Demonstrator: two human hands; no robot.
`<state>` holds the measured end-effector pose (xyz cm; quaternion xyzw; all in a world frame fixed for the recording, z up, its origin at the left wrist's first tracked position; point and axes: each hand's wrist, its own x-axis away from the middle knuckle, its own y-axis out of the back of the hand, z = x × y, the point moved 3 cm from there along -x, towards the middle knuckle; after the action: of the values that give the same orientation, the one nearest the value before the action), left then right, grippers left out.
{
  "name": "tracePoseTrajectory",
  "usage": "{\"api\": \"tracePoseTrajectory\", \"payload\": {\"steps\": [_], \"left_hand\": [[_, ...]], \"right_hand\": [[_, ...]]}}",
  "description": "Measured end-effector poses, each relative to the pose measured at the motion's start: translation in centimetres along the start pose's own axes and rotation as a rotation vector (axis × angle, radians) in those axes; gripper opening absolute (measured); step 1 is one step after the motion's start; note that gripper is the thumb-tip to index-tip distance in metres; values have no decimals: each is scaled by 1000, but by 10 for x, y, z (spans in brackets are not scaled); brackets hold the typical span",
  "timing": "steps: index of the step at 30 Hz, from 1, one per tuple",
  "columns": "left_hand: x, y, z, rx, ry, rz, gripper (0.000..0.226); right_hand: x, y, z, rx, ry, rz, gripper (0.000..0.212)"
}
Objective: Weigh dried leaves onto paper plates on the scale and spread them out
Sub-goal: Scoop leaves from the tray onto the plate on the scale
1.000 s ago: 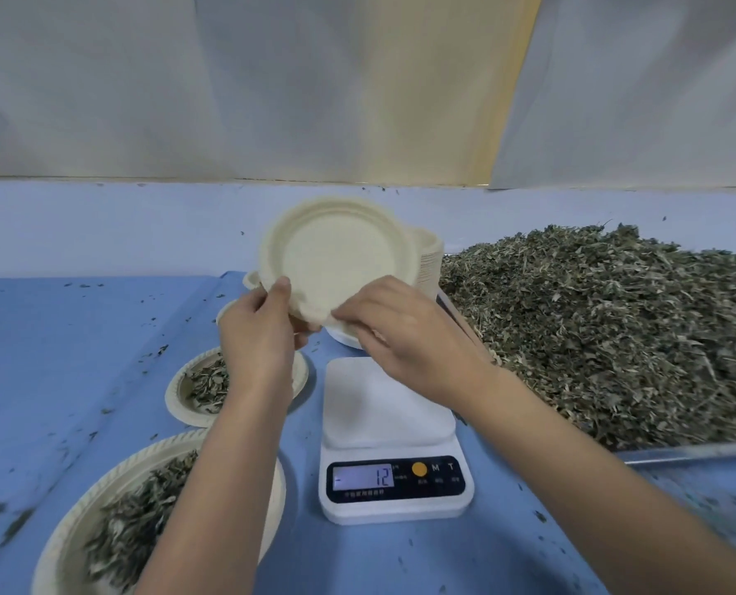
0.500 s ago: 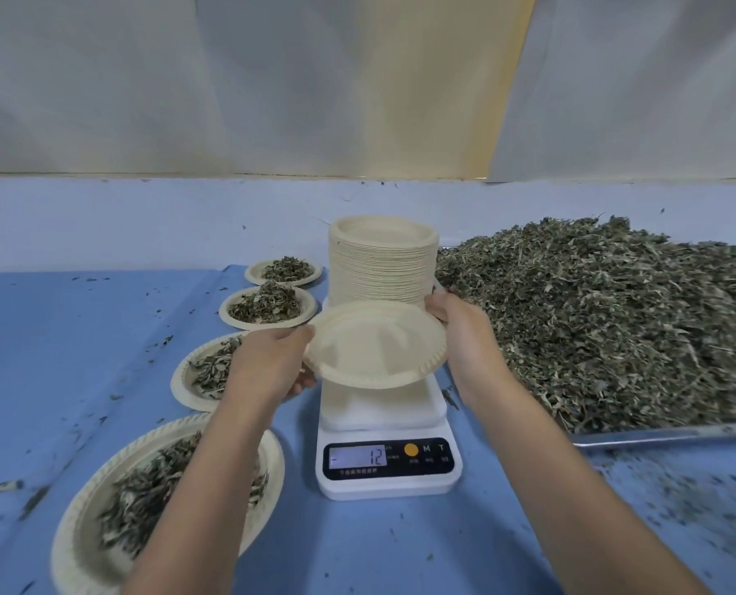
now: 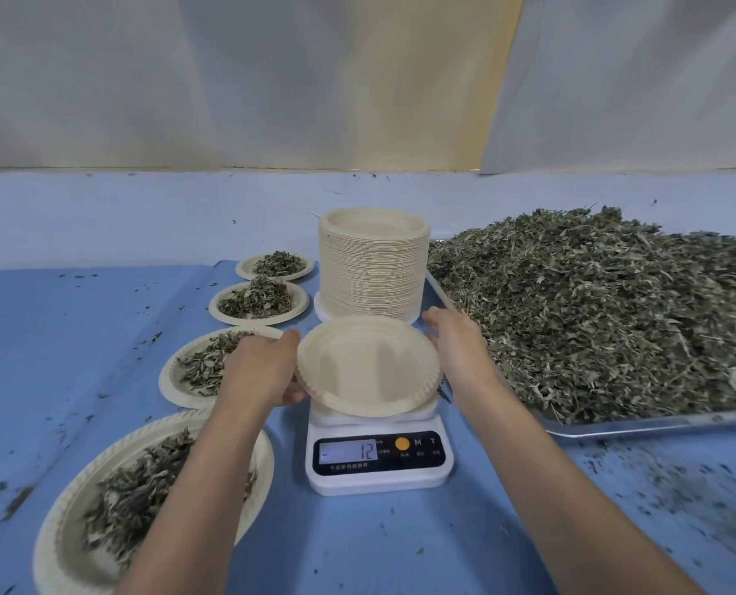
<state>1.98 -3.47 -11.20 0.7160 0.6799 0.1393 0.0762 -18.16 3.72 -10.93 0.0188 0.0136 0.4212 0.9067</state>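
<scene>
Facing white sheeting (image 3: pixel 272 79) at a blue table (image 3: pixel 78 337), we hold an empty plate (image 3: pixel 366 367) over the scale (image 3: pixel 379 480), left fingers (image 3: pixel 293 396) curled under it, right fingers (image 3: pixel 434 323) straight

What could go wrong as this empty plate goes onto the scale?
1. The display shows a minus sign and 12. If the plate does not bring it to zero, leaf weights will be off, so tare first.
2. The empty plate sits tilted between the left hand and right hand. Set off-centre on the scale, it may tip.
3. The plate stack stands close behind, and a rim touching it could skew readings.
</scene>
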Motion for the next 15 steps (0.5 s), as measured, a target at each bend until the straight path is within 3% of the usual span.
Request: {"api": "tracePoseTrajectory", "payload": {"steps": [3, 7, 11, 15], "left_hand": [[3, 2, -1, -105, -36, -8, 35], [9, 7, -8, -324, -223, -121, 40], [17, 3, -19, -288, -406, -206, 34], [31, -6, -30, -198, -513, -221, 29]], "right_hand": [[-3, 2, -1, 19, 19, -26, 39], [-7, 6, -1, 4, 51, -58, 37], [-8, 8, -2, -49, 51, -40, 17], [-10, 10, -3, -30, 76, -42, 25]]}}
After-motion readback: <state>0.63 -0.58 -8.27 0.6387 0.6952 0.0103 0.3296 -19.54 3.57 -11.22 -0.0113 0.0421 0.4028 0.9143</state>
